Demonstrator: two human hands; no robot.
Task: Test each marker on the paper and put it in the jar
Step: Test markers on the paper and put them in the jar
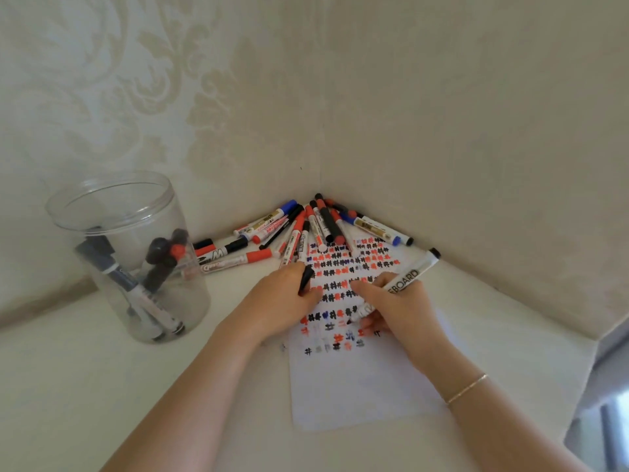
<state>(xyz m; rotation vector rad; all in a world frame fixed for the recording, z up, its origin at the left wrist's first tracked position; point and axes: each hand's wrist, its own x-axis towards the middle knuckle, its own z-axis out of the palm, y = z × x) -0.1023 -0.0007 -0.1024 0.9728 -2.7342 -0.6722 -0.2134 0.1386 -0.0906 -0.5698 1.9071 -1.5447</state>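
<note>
My right hand (396, 308) grips a white whiteboard marker (413, 275) with a black end, its tip down on the paper (357, 386) among rows of red, black and blue test marks. My left hand (282, 298) rests on the paper's left edge and holds a black cap (305, 279) between its fingers. A clear plastic jar (126, 253) stands at the left with several markers inside. A pile of markers (306, 226) lies in the corner beyond the paper.
The white tabletop (102, 386) meets two patterned walls that form a corner behind the pile. The table's right edge (578, 386) drops off near my right wrist, which wears a thin bracelet (466, 388).
</note>
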